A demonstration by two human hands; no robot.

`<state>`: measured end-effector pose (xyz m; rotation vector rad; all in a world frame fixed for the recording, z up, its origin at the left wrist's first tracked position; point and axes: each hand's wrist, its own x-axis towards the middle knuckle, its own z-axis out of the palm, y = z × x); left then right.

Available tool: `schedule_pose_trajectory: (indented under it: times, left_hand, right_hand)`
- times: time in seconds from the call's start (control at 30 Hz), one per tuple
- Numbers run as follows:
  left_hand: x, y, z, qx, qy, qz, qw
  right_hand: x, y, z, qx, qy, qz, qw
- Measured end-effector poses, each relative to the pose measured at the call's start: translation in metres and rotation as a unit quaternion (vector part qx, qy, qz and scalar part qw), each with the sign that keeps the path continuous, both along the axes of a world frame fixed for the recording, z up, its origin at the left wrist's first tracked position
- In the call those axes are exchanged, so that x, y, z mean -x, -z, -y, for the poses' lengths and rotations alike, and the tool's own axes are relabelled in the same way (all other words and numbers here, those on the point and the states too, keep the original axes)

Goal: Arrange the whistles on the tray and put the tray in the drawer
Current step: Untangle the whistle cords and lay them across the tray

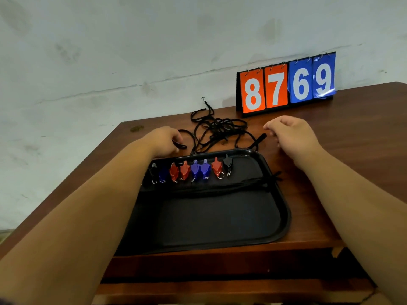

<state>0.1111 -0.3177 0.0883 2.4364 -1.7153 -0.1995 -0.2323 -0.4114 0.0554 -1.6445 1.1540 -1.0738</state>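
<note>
Fingers [176, 137] of the left hand [164, 140] are curled onto a loop of the tangled cords [220, 128]; those of the right hand [290, 133] are loosely bent, and nothing is held.

Whistles [195, 170] are lined up in a row along the far edge of the black tray [284, 216] at the centre of the frame, with straightened cords laid across it just below them. If the loop is pulled while knotted, the tangle could be dragged over the rim and the row knocked askew. Cord ends overhanging the right rim could be snagged at the drawer.
</note>
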Motion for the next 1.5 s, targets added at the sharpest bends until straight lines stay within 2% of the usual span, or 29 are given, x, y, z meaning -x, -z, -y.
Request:
schedule_pose_trajectory:
  times: [0.27, 0.5, 0.57, 0.73, 1.23, 1.5]
  left_hand:
    - [0.005, 0.008, 0.005, 0.024, 0.015, 0.013, 1.0]
    - [0.069, -0.032, -0.007, 0.186, 0.096, -0.125, 0.97]
    - [0.095, -0.043, -0.009, 0.184, 0.129, -0.147, 0.963]
    - [0.136, -0.049, -0.004, 0.159, 0.157, -0.127, 0.966]
    - [0.154, -0.038, -0.009, 0.134, 0.152, -0.158, 0.966]
    - [0.134, -0.04, -0.018, 0.132, 0.133, -0.069, 0.98]
  right_hand:
    - [-0.005, -0.001, -0.006, 0.027, -0.042, -0.011, 0.999]
    - [-0.001, -0.006, -0.019, 0.052, -0.099, 0.01, 0.994]
    - [-0.001, -0.008, -0.024, 0.061, -0.127, -0.003, 0.99]
    - [0.003, -0.009, -0.03, 0.072, -0.15, 0.0, 0.986]
    - [0.007, -0.008, -0.032, 0.059, -0.156, 0.003, 0.986]
    - [0.007, -0.006, -0.021, 0.03, -0.027, -0.014, 0.999]
